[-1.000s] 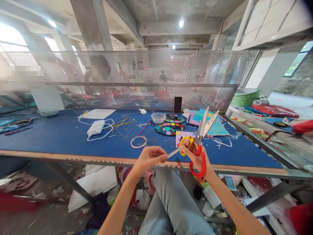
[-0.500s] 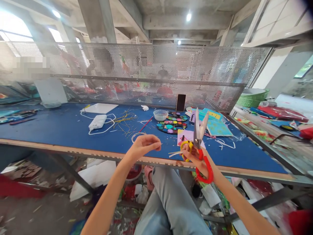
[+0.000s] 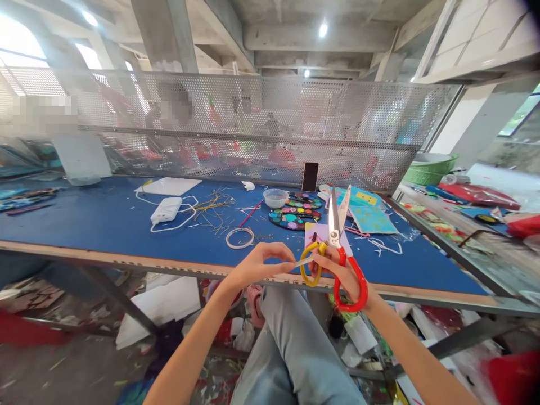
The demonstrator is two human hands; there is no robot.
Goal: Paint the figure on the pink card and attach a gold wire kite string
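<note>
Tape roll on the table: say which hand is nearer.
Left. The left hand is just in front of the tape roll; the right hand is farther right, holding the scissors.

Your blue-topped bench [image 3: 84, 225]: white charger [image 3: 166, 210] w/ cable, white board [image 3: 169, 185] behind it, yellow straw bits [image 3: 213, 205] just beside, white tape roll [image 3: 239, 238] nr front edge. Far side: plastic bowl [image 3: 273, 198], round paint palette [image 3: 294, 218], phone [image 3: 310, 176] upright, teal card [image 3: 371, 219], pink sheet [image 3: 314, 233].
</note>
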